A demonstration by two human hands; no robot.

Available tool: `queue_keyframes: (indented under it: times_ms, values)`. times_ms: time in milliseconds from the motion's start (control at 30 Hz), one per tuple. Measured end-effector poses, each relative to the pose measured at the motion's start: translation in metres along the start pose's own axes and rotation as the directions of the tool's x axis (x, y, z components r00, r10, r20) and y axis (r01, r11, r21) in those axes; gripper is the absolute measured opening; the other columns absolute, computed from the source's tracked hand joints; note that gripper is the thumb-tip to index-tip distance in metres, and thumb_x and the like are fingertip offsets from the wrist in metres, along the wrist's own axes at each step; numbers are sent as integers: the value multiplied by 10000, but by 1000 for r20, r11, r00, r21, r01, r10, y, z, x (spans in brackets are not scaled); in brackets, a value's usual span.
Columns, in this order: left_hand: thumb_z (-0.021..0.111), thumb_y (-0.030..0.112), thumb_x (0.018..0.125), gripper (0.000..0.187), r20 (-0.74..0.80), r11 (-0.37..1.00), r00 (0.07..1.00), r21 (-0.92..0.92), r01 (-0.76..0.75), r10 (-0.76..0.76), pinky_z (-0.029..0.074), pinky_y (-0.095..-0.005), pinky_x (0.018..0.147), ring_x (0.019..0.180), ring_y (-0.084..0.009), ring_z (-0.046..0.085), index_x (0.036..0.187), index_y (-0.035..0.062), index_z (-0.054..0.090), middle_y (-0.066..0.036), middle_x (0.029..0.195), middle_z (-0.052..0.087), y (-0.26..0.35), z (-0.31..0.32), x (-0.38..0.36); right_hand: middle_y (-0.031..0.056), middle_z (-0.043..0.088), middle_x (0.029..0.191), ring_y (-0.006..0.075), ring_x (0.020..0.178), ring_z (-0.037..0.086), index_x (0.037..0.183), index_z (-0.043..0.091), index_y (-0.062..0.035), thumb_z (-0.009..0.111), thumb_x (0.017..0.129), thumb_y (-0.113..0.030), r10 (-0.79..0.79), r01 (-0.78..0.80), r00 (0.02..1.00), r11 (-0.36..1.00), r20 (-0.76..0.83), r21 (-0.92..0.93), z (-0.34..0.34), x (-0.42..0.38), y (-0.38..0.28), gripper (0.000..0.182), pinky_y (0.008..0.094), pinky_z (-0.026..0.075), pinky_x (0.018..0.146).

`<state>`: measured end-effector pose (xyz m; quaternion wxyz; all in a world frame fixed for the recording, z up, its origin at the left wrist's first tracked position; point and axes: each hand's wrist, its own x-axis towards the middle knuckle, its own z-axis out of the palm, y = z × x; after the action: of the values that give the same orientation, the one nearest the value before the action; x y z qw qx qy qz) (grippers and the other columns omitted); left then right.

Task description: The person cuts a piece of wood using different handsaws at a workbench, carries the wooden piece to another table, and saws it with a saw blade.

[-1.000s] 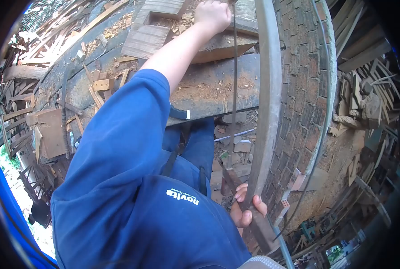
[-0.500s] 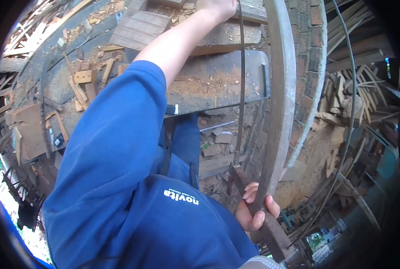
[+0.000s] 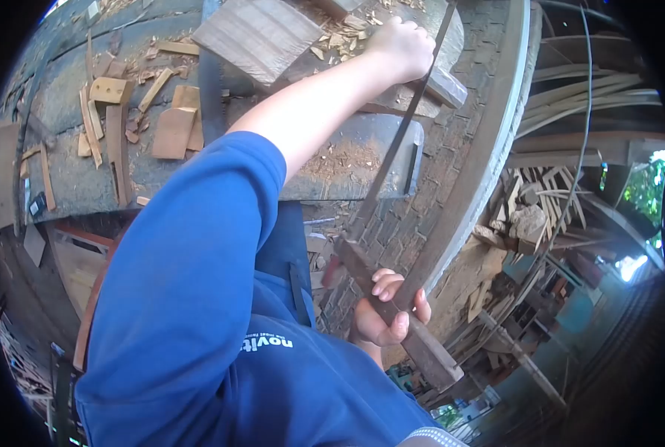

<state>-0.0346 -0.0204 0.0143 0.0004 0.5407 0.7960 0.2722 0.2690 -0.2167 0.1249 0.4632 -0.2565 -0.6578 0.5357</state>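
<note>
My right hand (image 3: 385, 313) is wrapped round the wooden end piece (image 3: 431, 350) of a frame saw, where it meets the long wooden beam (image 3: 459, 216). The saw's thin dark blade (image 3: 392, 160) runs up from that end piece and passes just right of my left hand. My left hand (image 3: 403, 51) is a closed fist above a thick piece of wood (image 3: 447, 86) on the bench; its fingertips are hidden, so whatever it grips cannot be made out. The saw's far end lies outside the view.
The workbench (image 3: 273, 179) carries sawdust, a broad wooden board (image 3: 258, 37), a block with holes (image 3: 112, 90) and several offcuts (image 3: 174, 132). Brick paving (image 3: 459, 141) lies beyond the bench edge. Stacked timber (image 3: 593, 97) and scrap wood (image 3: 526, 208) fill the right side.
The view has shifted, and my left fist now shows whole. The saw has tilted, its held end moving left and upward in the picture. Both hands keep their closed shape.
</note>
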Motion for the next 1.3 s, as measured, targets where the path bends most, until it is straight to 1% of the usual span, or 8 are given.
queue_keyframes:
  times_ms: [167,233,267,467,767,1000,1167,1300]
  values:
    - [465,239,915,270,-90,997,996,63,35,-30,460,-433,894,973,-223,666,950,120,706,-54,979,717,2,16,5,105,534,801,205,732,529,1343,498,-76,508,899,-207,-118,147,982,969,149,-200,-28,41,12,463,394,461,721]
    - [517,270,861,271,-249,998,966,-20,67,-70,514,-437,799,863,-281,683,768,99,706,-127,856,716,3,19,7,110,549,814,207,752,545,1321,511,-22,519,889,-177,-125,173,976,942,176,-289,-26,72,22,460,366,464,723]
    - [469,276,927,278,-119,992,987,45,116,-110,466,-425,880,964,-219,666,928,119,698,-57,971,717,6,19,6,114,553,816,204,745,549,1313,514,-2,519,882,-169,-94,123,986,970,139,-211,-24,89,33,462,359,469,713]
    - [480,301,907,303,-102,977,978,92,194,-184,495,-424,838,910,-250,673,869,98,702,-99,919,716,11,12,16,106,540,770,182,676,534,1255,535,39,476,859,-143,16,-16,999,1000,-43,7,-3,152,55,439,375,495,690]
    - [487,286,887,360,-197,962,955,114,249,-224,546,-460,740,776,-326,697,717,70,720,-166,778,709,20,13,18,103,536,774,227,717,533,1291,499,-69,505,880,-179,72,-71,997,995,-9,66,-80,29,12,426,439,464,727]
    - [506,266,874,339,-142,937,943,140,320,-301,567,-470,736,760,-356,702,728,49,722,-194,783,706,27,6,21,161,561,770,226,690,561,1294,503,-6,533,868,-106,-8,11,1000,989,-21,144,-122,-52,-42,439,404,488,609]
    - [514,285,881,340,-132,969,974,143,202,-184,564,-482,743,786,-368,702,790,31,721,-204,821,709,22,3,17,176,562,759,218,638,549,1216,528,31,547,862,-135,-93,94,992,996,-83,11,-120,-63,-51,392,385,489,555]
    - [511,298,886,348,-108,961,962,95,261,-250,563,-478,758,790,-367,702,796,32,716,-202,824,709,15,1,33,172,574,768,221,660,557,1214,532,7,577,873,-173,-29,32,987,999,-155,18,-112,-34,-52,389,395,501,606]
